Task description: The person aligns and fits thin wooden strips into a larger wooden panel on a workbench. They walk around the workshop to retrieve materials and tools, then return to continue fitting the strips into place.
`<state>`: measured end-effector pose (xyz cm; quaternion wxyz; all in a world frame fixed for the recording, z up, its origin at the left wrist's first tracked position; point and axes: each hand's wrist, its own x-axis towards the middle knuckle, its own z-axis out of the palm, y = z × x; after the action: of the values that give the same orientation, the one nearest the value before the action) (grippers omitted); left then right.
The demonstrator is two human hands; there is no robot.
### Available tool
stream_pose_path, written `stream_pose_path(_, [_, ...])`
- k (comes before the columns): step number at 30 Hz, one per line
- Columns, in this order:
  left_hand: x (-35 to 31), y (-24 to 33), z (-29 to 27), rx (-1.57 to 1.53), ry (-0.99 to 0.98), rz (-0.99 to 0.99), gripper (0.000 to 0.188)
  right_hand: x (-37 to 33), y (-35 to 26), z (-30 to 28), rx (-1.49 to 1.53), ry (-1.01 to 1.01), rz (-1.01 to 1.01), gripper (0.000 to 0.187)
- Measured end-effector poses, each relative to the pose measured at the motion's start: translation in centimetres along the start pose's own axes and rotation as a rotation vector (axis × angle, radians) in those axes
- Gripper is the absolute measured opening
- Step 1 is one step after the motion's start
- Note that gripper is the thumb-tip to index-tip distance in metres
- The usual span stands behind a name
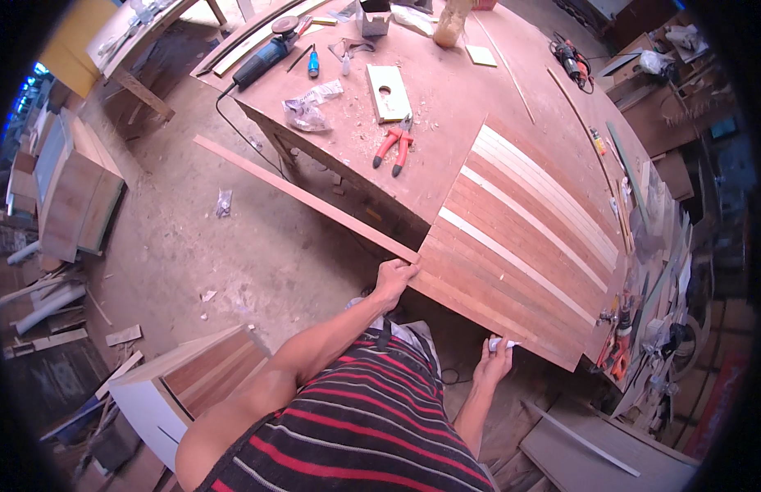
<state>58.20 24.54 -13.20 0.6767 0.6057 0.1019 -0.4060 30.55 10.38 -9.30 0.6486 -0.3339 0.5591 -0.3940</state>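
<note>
A long, narrow wooden strip reaches out past the table's edge to the upper left. My left hand has its fingers closed round the strip's near end, beside the corner of a striped panel. This panel, made of light and reddish strips laid side by side, lies on the table at its near edge. By the panel's near edge, my right hand pinches a small white object, perhaps a little bottle; the fingers cover much of it.
On the table lie red-handled pliers, a pale block with a hole, an angle grinder, a blue screwdriver and a power tool. A wooden cabinet stands at lower left, scrap wood at both sides.
</note>
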Motion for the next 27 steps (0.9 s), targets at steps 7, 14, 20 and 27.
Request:
stream_pose_path(7, [0.7,-1.0,0.3,-0.106,-0.022,-0.004,0.025,-0.2,-2.6,0.0,-0.279,0.063,-0.107,0.027])
stream_pose_path(14, [1.6,-2.0,0.6,0.006,0.064,0.065,0.029,9.2,-7.6,4.0,-0.496,0.018,-0.473,0.02])
stream_pose_path(20, [2.6,-2.5,1.5,-0.023,0.135,-0.099,0.024,20.7,-11.4,5.6,-0.761,0.016,-0.791,0.021])
stream_pose_path(27, [0.7,0.2,3.3,-0.037,0.212,-0.106,0.022,27.7,-12.9,6.2,-0.83,0.002,-0.819,0.021])
